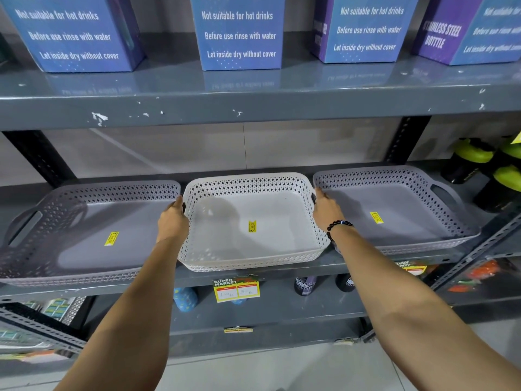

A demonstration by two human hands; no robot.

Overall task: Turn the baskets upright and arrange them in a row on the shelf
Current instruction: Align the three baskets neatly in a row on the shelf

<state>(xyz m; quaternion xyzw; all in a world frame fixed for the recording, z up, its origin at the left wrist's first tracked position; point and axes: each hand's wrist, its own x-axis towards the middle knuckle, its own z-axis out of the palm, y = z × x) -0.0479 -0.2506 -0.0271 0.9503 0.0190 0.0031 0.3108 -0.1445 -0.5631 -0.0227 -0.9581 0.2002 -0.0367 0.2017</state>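
Note:
Three perforated plastic baskets stand upright side by side on the grey middle shelf (253, 280). The left grey basket (84, 218) and the right grey basket (394, 198) flank a white basket (251, 210). Each has a yellow price sticker on its floor. My left hand (172, 221) grips the white basket's left handle. My right hand (327, 211), with a dark bead bracelet at the wrist, grips its right handle. The white basket's front edge juts slightly over the shelf lip.
Blue and purple bottle boxes (239, 32) stand on the upper shelf. Black bottles with green lids (479, 165) sit right of the baskets. A yellow price tag (236, 289) hangs on the shelf edge; bottles and packets fill the lower shelves.

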